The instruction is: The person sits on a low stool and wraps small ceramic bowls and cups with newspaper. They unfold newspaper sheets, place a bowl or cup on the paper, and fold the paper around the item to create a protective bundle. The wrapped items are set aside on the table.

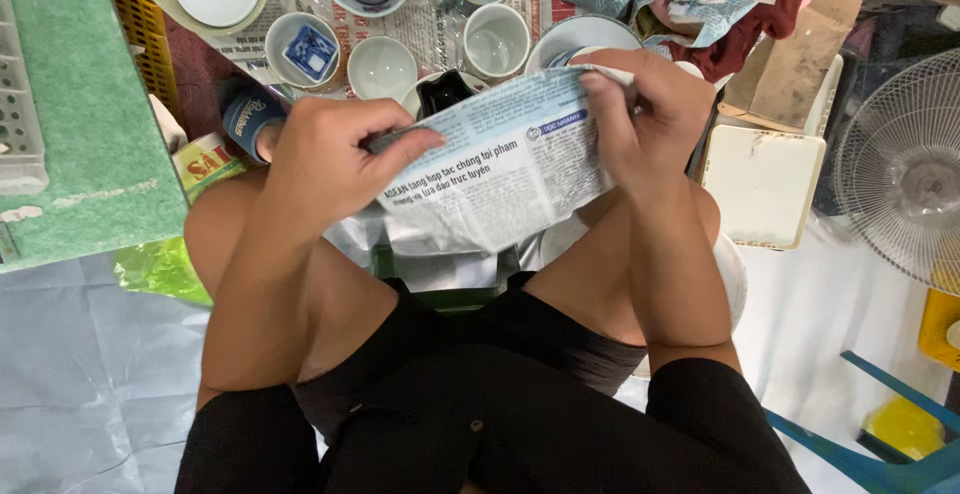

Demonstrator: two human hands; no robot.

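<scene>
Over my bare knees, both hands grip something wrapped in a sheet of newspaper (500, 169). My left hand (335, 154) clasps its left end, thumb lying across the paper. My right hand (645, 119) grips the upper right edge, fingers curled over the fold. The wrapped thing itself is hidden by the paper. Just beyond the bundle stands a dark cup (445, 91) on a white saucer.
Several cups and bowls stand on newspaper ahead: a white cup (495, 39), a small bowl (380, 66), a cup holding a blue dish (305, 51). A green board (85, 144) lies left, a white square lid (762, 184) and a fan (905, 169) right.
</scene>
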